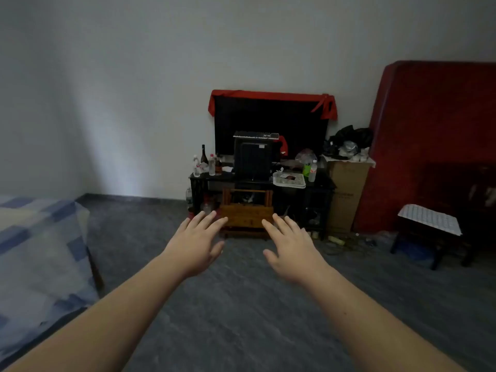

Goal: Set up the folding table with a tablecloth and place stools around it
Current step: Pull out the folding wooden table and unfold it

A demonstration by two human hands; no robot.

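Grey mottled stone-look floor (241,304), open across the middle. Plain white wall (134,89) behind. Large dark red upright slab (434,135) leaning on that wall at right; cannot tell if mattress or board. Blue-and-white checked cloth (35,251) draped over furniture at left edge, one dark leg showing under it. Black flat screen (271,122) topped with red fabric (271,95), on a low black cabinet (257,181) cluttered with bottles and a tray. Brown cardboard box (346,194) just right of cabinet, black bags piled on top. Dark wooden stool with white checked cushion (429,229) at right, near the red slab. Small brown wooden stool-like frame (247,213) on floor against cabinet front; folded or not, cannot tell. Left hand (194,247) and right hand (291,249) both stretched forward, palms down, fingers spread loosely, empty, touching nothing. Wooden frame visible between the two sets of fingertips, well beyond them.
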